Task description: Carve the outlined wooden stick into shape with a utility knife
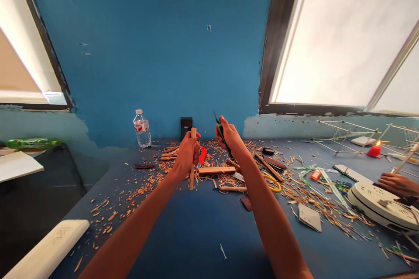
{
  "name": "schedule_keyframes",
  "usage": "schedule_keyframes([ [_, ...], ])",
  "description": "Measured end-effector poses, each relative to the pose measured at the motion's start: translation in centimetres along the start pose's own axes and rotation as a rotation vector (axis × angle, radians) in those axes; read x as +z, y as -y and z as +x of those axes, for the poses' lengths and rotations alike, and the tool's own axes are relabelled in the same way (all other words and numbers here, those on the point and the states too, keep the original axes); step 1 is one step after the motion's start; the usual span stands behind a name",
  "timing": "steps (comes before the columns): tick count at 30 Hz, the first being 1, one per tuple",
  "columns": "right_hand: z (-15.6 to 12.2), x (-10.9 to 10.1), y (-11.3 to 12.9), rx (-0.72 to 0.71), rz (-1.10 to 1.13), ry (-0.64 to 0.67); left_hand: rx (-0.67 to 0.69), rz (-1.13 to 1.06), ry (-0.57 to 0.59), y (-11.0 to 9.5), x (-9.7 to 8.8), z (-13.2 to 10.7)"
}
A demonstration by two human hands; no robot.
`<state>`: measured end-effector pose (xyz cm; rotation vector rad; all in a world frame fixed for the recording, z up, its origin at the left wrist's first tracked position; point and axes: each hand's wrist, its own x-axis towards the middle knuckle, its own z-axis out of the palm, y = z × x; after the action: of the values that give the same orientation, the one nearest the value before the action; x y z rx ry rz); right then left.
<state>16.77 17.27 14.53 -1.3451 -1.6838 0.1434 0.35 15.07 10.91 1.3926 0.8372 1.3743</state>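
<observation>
My left hand (186, 153) is closed around a wooden stick (191, 179), held nearly upright above the table. In my right hand (231, 137) is a knife with a green and black handle (220, 131), its thin blade pointing up and away to the left. The blade is apart from the stick. Behind and below the hands lie a wooden block (216, 170), a red-handled tool (202, 156) and many wood shavings (144, 189). Another thin wooden rod (233, 188) rests near my right forearm.
A water bottle (142, 130) and a black box (186, 126) stand by the wall. To the right are a yellow ring (274, 184), a white round power strip (382, 205), a lit red candle (373, 151), stick frames (343, 135) and another person's hand (397, 183). A white bar (52, 248) lies front left.
</observation>
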Motion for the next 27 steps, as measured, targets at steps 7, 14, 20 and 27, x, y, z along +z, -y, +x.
schedule_keyframes([
  [7,-3.1,-2.6,1.9,-0.309,-0.075,0.030,0.084,-0.027,0.191,-4.6,0.3,-2.7],
  [14,-5.4,-3.8,5.7,-0.300,-0.224,-0.086,0.233,0.078,0.121,-6.7,0.8,-5.0],
  [20,-5.6,-2.6,6.2,-0.153,-0.360,-0.184,0.305,0.223,-0.103,-5.0,1.5,-4.3],
  [27,-4.6,0.4,4.9,0.001,-0.360,-0.115,0.278,0.353,-0.226,-2.8,1.2,-2.3],
])
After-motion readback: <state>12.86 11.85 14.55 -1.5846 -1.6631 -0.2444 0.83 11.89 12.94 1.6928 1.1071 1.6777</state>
